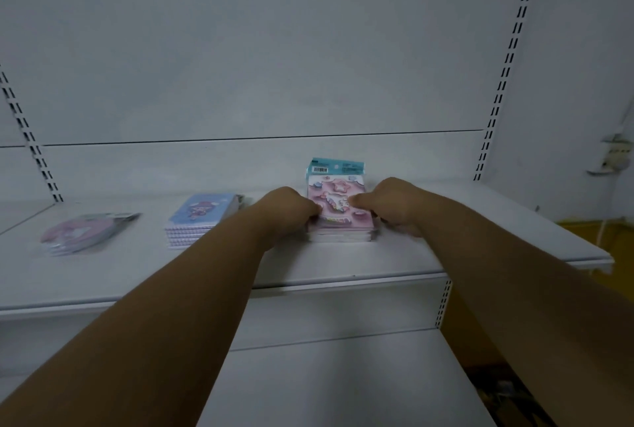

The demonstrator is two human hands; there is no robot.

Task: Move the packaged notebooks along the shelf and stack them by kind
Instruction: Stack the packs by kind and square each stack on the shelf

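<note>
A stack of pink packaged notebooks (338, 202) with a teal header card lies on the white shelf (137, 275), right of centre. My left hand (286, 209) grips the stack's left edge, and my right hand (394, 200) grips its right edge, thumbs on the top cover. To the left sits a stack of blue notebooks (200, 217) with a cartoon figure on top. Further left lies a pile of pink round-shaped packaged notebooks (84, 233), blurred.
A white back panel with slotted uprights (504, 83) rises behind the shelf. A lower white shelf (343, 385) lies beneath. A power strip (614, 159) hangs on the wall at far right, above a yellow floor area.
</note>
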